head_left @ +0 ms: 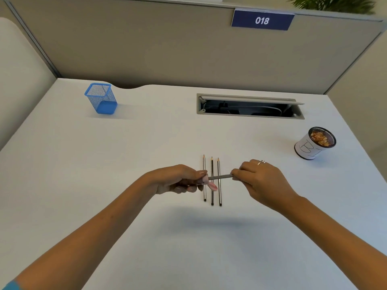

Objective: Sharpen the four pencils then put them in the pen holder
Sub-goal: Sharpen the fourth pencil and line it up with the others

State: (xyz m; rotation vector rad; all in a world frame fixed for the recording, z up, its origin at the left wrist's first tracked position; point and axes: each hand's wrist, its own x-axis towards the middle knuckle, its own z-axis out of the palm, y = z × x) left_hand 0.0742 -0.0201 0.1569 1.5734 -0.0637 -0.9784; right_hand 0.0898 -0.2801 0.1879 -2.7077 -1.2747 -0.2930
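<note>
Head view: left hand (178, 181) pinches a pink sharpener (206, 181), right hand (261, 178) grips the pencil (222, 176) above 3 pencils (212, 181); hard twisting could snap the lead.

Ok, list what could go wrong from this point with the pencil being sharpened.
1. The left hand holds the pink sharpener and the right hand the pencil directly above the three pencils on the desk; shavings would likely fall on them, not into the shavings cup far to the right.
2. A lowered hand could knock that row out of line.
3. The blue mesh pen holder stands far left, a long reach.
</note>
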